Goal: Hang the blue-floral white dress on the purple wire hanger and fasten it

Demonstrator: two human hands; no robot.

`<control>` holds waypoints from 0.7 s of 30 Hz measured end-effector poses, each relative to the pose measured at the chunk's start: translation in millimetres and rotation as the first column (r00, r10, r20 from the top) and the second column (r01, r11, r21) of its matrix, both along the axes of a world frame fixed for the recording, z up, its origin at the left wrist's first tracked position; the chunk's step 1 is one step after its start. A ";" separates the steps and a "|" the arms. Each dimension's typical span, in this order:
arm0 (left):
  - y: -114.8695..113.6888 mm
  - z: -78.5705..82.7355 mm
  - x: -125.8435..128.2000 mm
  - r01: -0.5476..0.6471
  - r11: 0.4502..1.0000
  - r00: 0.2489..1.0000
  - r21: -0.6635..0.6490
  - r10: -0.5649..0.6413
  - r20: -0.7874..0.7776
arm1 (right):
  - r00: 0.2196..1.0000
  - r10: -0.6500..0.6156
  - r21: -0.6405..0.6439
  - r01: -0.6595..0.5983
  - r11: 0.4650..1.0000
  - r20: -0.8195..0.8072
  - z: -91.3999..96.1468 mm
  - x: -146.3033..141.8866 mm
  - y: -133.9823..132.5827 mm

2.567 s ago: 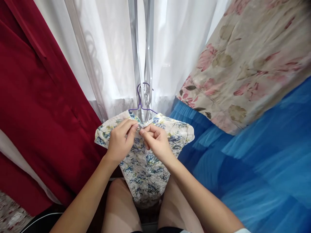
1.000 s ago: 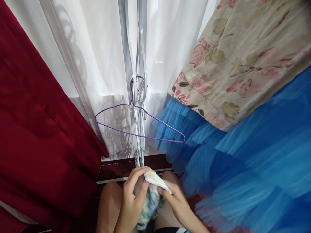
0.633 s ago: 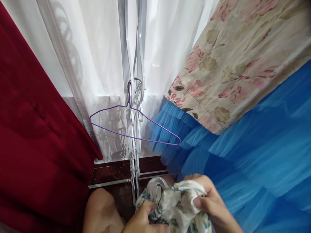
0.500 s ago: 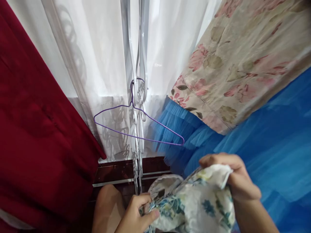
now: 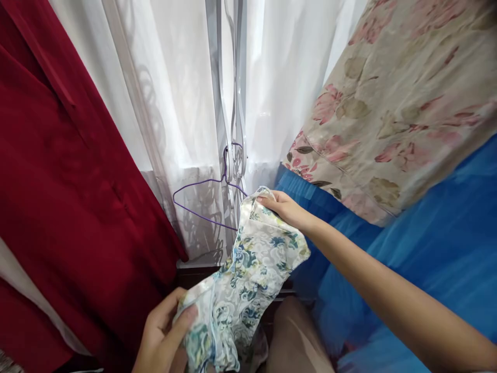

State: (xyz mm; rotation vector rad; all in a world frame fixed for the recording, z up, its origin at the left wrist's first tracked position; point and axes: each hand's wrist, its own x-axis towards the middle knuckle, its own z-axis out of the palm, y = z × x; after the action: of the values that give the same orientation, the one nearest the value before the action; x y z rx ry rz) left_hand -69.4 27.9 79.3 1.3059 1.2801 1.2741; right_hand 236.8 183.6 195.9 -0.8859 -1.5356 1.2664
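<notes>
A white garment (image 5: 252, 264) with a blue, green and yellow floral print stretches between my two hands. My left hand (image 5: 166, 326) grips its lower left end, thumb on top of the cloth. Farther up, my right hand (image 5: 281, 207) pinches the garment's upper edge, close to the hanger. A thin purple hanger (image 5: 198, 182) hangs by its hook from a white chain-like strip (image 5: 233, 103). The garment covers the hanger's right arm. Whether cloth and hanger touch, I cannot tell.
Red cloth (image 5: 89, 207) hangs at the left. On the right hang a beige flowered cloth (image 5: 388, 114) and blue tulle (image 5: 388, 264). White curtains (image 5: 178, 93) fill the back. A bare knee (image 5: 295, 331) shows below the garment.
My right hand has moved up and left, lifting one end of the garment in front of the hanger. My left hand has shifted left and slightly down, and the cloth is now spread out.
</notes>
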 end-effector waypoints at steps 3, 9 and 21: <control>38.3 -5.2 -30.1 0.101 0.985 0.922 0.143 -0.039 -0.385 | 1.000 0.012 -0.049 -0.013 0.999 -0.014 8.7 4.8 -4.4; 128.9 10.3 -76.4 0.138 0.976 0.507 0.170 0.078 -0.858 | 0.997 0.072 -0.115 -0.070 0.991 0.008 25.3 13.2 -15.6; 222.7 116.9 -51.5 0.058 0.885 0.681 0.462 0.303 -0.666 | 0.994 0.107 -0.099 -0.106 0.989 -0.001 21.5 9.7 -11.8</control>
State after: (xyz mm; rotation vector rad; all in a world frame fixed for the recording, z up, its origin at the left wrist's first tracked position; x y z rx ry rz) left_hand -120.9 250.6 196.1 2.2602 1.6912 1.2233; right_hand 246.4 171.7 217.3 -0.8792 -1.5519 1.4283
